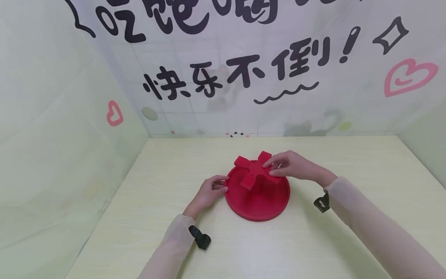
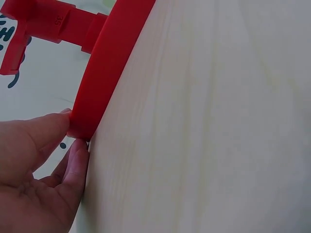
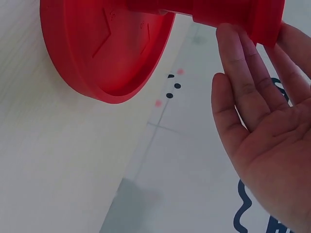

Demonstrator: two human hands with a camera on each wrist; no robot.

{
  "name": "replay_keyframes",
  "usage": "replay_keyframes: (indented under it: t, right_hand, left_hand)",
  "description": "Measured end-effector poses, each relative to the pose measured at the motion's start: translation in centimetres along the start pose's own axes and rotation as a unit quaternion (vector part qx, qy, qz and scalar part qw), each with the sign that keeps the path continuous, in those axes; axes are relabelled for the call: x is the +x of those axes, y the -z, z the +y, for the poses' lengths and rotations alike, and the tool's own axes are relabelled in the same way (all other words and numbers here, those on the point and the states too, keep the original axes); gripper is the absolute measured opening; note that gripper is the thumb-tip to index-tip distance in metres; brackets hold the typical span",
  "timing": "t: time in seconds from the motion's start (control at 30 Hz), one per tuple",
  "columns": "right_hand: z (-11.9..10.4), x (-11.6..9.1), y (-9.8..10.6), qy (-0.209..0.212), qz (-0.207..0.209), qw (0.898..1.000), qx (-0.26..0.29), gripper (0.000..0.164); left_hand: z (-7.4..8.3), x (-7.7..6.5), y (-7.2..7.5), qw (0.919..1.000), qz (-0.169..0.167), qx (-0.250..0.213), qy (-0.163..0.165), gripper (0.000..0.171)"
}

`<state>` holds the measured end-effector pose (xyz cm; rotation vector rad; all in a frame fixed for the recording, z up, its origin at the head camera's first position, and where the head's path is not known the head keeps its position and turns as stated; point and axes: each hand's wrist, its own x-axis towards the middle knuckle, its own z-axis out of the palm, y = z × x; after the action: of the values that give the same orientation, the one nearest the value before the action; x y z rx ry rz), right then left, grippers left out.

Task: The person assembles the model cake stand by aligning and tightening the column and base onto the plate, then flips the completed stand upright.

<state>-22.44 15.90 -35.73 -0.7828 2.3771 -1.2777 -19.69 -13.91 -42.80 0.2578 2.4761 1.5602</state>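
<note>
A red round base (image 1: 258, 211) with a raised rim lies on the table. From its middle rises a stepped red post (image 2: 77, 26). The post carries a red cross-shaped top (image 1: 256, 168) with several flat, blocky arms. My left hand (image 1: 207, 192) pinches the base's left rim, thumb and fingertips at its edge. At the right side of the cross-shaped top, my right hand (image 1: 296, 166) grips one arm. In the right wrist view, fingers (image 3: 243, 82) reach under the top beside the post, while the thumb side is partly cut off.
The pale wood-grain table (image 1: 174, 162) meets a white printed backdrop (image 1: 209, 116) with black lettering at the back. A pale side cloth (image 1: 69, 155) hangs along the left. Dark wrist cameras sit on both sleeves (image 1: 369, 217).
</note>
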Motion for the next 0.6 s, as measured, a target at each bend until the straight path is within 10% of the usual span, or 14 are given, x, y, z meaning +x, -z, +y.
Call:
replay_keyframes:
  t: [0.13,0.6]
  right_hand:
    - [0.8,-0.7,0.5,0.000,0.010,1.000,0.007,0.030]
    - [3.7,-3.5,1.1,-0.049,0.019,0.999,0.011,0.031]
  left_hand:
    - [1.0,-0.4,-0.1,1.0000,-0.006,-0.003,0.001,0.035]
    - [-2.5,1.2,-0.4,0.9997,0.016,0.018,-0.009,0.033]
